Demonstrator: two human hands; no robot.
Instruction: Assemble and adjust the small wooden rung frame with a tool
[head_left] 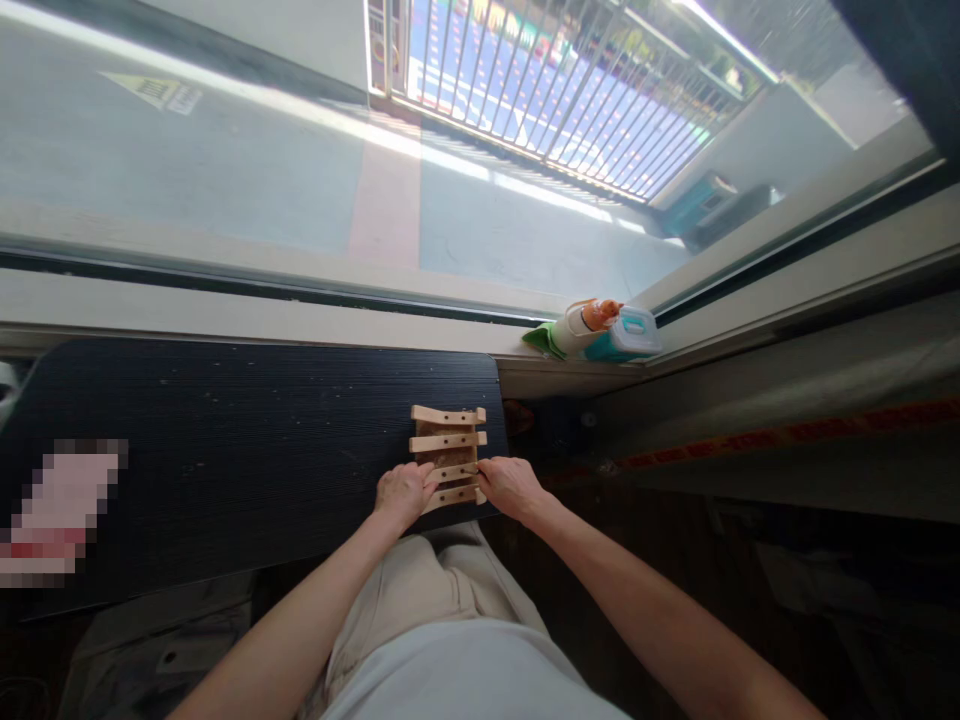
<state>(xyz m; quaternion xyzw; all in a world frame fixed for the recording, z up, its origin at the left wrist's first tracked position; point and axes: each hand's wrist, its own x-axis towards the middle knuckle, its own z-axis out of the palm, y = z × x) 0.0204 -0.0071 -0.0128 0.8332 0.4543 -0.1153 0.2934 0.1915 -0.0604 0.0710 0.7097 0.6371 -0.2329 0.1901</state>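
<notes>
A small pale wooden slatted frame [448, 441] lies near the right end of the black table, close to its front edge. Several crosswise slats with dark holes sit over a browner base. My left hand [405, 492] is closed on the frame's left side, at the nearer slats. At the right ends of those slats is my right hand [514, 486], its fingers pinched together. A thin dark thing seems to show at its fingertips, too small to name. My fingers hide part of the two nearest slats.
The black table [225, 430] runs left from my hands, with a blurred-out pinkish patch [67, 500] at its left end. On the window sill stand a bottle with an orange top [581, 328] and a teal and white container [628, 336]. Railings show beyond the glass.
</notes>
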